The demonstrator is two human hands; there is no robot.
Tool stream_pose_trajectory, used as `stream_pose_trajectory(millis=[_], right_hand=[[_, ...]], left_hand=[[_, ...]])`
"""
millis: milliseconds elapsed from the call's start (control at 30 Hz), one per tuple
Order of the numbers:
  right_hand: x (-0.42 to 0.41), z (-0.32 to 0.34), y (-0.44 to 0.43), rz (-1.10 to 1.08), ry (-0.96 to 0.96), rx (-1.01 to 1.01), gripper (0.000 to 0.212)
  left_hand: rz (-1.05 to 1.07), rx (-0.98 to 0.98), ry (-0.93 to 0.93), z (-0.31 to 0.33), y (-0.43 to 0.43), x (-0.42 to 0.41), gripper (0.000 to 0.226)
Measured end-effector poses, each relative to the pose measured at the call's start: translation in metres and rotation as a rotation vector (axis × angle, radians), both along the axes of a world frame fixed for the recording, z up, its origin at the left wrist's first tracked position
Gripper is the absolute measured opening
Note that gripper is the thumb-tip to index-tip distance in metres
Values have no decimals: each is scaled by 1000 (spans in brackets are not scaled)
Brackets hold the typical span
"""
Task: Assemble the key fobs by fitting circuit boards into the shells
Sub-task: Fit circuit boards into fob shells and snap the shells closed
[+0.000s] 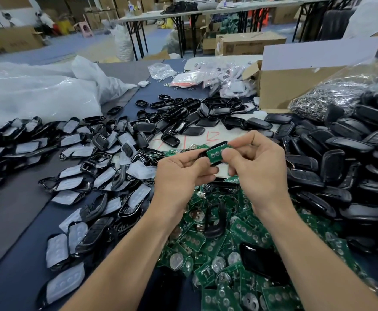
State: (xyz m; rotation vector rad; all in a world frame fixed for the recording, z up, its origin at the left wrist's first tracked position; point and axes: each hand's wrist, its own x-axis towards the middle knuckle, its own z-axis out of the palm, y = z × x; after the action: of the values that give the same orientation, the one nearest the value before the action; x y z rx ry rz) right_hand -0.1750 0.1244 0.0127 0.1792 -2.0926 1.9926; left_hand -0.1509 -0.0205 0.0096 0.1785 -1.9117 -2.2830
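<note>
Just above the far edge of the board pile, left hand grips the black shell, right hand pinches the green circuit board lying on it; best to square the edges, then press evenly.

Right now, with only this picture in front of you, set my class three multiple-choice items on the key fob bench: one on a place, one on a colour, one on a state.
1. Where does the heap of loose circuit boards lie?
A. On the table, under the forearms, nearest the person
B. On a shelf
C. In a drawer

2. What colour is the held circuit board?
A. Red
B. Green
C. Blue

3. What is happening above the heap?
A. Both hands lie flat and empty
B. The left hand grips a black shell; the right hand pinches the board against it
C. Both hands tear a bag

Answers: 1 A, the heap spreads under the arms; 2 B, its face is green; 3 B, curled fingers meet on shell and board.
</note>
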Motion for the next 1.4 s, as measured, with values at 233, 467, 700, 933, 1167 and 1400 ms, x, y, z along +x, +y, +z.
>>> stream_pose_trajectory(millis=[233, 467, 700, 933, 1167, 1400], right_hand=[[3, 1, -1, -118, 33, 113, 18], [8, 2, -4, -234, 78, 143, 19], [1, -1, 3, -279, 14, 186, 17], [-6, -2, 8, -134, -15, 68, 20], [0, -2, 4, -201, 25, 154, 17], [1, 0, 2, -244, 21, 144, 19]], left_hand=[[-40, 7, 13, -3, 1, -1, 26], [-42, -6, -2, -2, 1, -2, 45], [-27, 2, -28, -6, 0, -3, 20], [-1, 26, -49, -5, 1, -2, 17], [-13, 2, -19, -2, 2, 0, 22], [-21, -19, -9, 2, 4, 1, 42]])
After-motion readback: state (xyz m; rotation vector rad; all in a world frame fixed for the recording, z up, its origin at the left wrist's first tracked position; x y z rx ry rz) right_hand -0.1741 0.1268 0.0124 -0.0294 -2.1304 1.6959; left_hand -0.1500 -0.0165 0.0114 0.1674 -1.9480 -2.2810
